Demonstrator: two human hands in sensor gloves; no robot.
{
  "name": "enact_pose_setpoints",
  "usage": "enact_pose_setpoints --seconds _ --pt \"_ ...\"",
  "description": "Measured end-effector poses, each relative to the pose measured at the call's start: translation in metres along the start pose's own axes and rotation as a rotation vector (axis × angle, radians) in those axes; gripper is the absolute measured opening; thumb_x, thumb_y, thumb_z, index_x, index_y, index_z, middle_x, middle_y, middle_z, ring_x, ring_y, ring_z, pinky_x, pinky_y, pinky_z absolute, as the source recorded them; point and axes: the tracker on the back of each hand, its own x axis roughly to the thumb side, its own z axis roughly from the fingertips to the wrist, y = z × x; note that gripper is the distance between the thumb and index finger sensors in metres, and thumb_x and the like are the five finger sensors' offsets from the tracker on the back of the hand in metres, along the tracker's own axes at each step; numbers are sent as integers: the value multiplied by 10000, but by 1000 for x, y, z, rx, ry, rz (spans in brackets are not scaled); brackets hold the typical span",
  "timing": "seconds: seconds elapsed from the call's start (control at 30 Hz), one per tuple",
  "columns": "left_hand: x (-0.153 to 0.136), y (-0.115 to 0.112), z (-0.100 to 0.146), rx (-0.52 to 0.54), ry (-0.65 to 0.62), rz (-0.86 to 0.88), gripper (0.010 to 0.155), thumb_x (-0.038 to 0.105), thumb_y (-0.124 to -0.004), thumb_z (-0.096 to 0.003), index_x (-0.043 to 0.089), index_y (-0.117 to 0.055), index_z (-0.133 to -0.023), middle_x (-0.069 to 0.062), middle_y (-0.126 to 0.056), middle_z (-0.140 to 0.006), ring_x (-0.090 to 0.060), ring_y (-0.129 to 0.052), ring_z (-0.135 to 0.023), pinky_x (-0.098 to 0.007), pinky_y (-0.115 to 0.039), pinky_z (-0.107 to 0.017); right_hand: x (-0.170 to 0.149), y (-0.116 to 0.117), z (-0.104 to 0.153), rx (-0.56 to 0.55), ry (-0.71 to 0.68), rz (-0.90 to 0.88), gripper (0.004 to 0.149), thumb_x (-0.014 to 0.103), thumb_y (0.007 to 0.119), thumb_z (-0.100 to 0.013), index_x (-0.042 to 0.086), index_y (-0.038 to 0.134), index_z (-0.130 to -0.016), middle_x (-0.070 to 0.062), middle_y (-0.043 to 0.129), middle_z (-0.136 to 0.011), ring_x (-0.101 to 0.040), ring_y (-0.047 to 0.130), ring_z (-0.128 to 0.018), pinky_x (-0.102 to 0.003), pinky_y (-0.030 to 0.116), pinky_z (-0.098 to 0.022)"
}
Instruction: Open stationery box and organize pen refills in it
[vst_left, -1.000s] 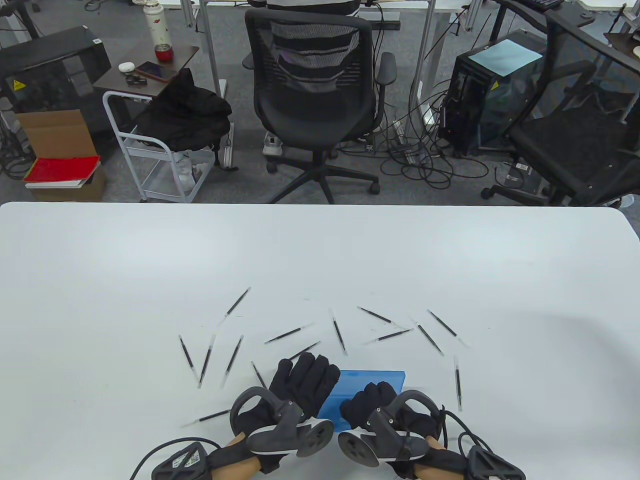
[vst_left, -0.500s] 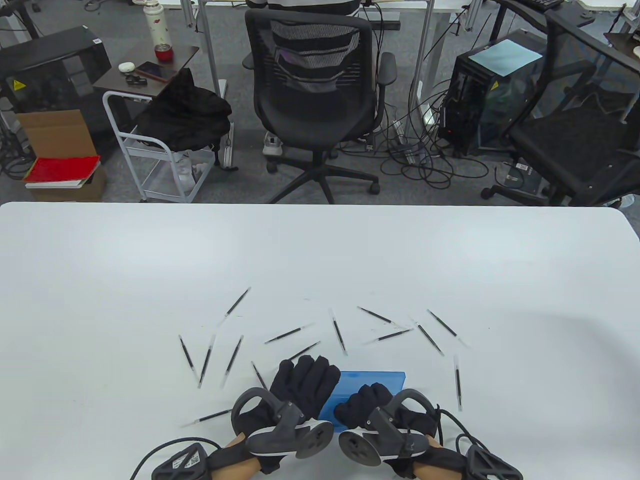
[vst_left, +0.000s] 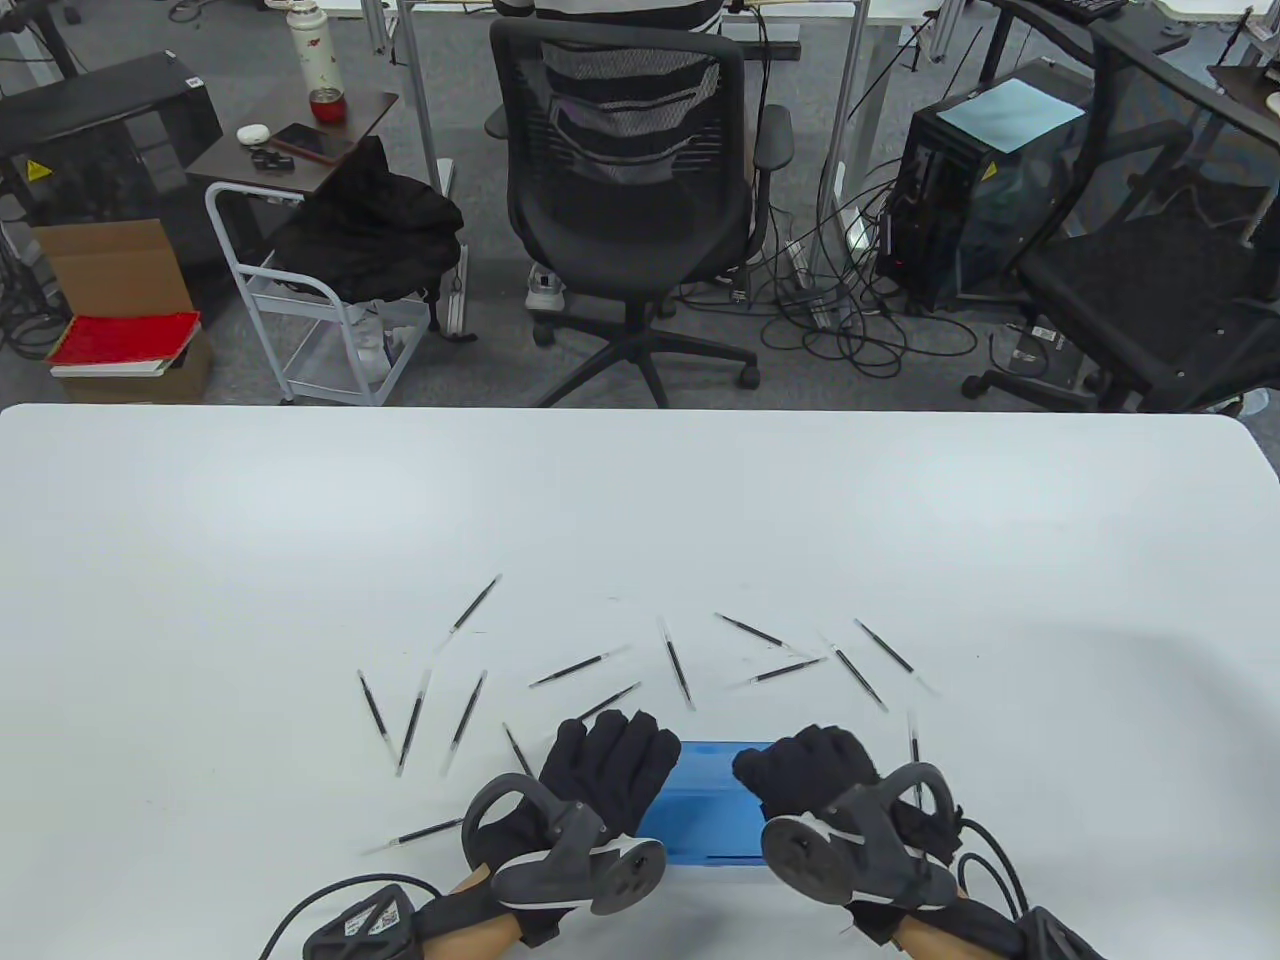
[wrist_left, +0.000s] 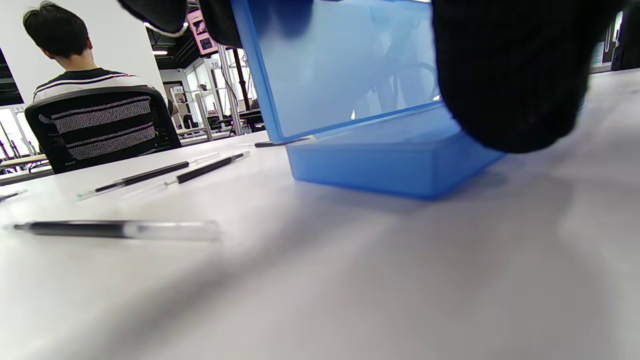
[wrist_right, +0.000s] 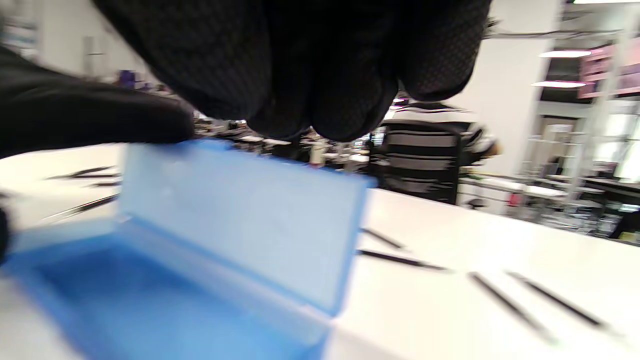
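Note:
A translucent blue stationery box (vst_left: 700, 822) lies near the table's front edge. Its lid (wrist_right: 240, 220) stands raised over the base (wrist_right: 125, 295), which looks empty. My left hand (vst_left: 625, 745) grips the box's left end; in the left wrist view its thumb (wrist_left: 500, 75) presses the near side beside the upright lid (wrist_left: 340, 65). My right hand (vst_left: 800, 765) pinches the lid's top edge, thumb (wrist_right: 100, 125) in front and fingers (wrist_right: 320, 75) over it. Several black pen refills (vst_left: 678, 675) lie scattered beyond and beside the box; one refill (wrist_left: 120, 229) lies close on the left.
The white table (vst_left: 640, 500) stretches wide beyond the refills. Glove cables (vst_left: 340, 900) trail at the front edge. Past the far edge stand a black office chair (vst_left: 630, 170), a person in a striped shirt, a small cart (vst_left: 320, 300) and computer towers.
My right hand has shifted right and away from me along the box, and the lid has swung up from shut to raised. The left hand has stayed put.

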Motion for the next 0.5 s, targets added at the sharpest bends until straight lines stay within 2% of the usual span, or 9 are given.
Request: enact_pose_setpoints --seconds 0.07,0.13,0.17,0.33,0.5 --pt "0 0 0 0 0 -2 1136 612 -842 -420 126 -173 -1199 -182 -243 -1287 -485 -429 -1173 -677 -471 -829 -20 -2 0 -32 130 41 489 292 905 -467 209 793 -936 -32 1003 -784 -321 984 -718 -573 766 -658" --pt "0 0 0 -1 0 -2 1137 613 -840 -422 125 -169 -1200 -181 -241 -1287 -487 -428 -1173 -677 -470 -830 -39 4 -1 -6 240 101 488 292 907 -467 202 796 -934 -36 1005 -780 -325 986 -710 -575 766 -653" --pt "0 0 0 -1 0 -2 1137 613 -841 -421 125 -171 -1199 -179 -242 -1287 -484 -428 -1174 -677 -472 -829 -40 4 -1 -3 245 104 489 293 907 -466 201 797 -934 -39 1006 -779 -326 987 -707 -576 768 -651" --pt "0 0 0 0 0 -6 1134 612 -838 -424 124 -169 -1199 -184 -241 -1286 -485 -428 -1173 -676 -475 -828 -69 34 -2 156 383 114 514 314 904 -468 189 779 -950 -45 995 -794 -334 978 -719 -581 761 -653" --pt "0 0 0 -1 0 -6 1134 613 -835 -424 125 -167 -1199 -181 -239 -1286 -485 -425 -1174 -678 -474 -827 -82 63 -1 291 465 136 550 339 901 -467 172 759 -971 -61 981 -813 -349 964 -737 -590 747 -659"
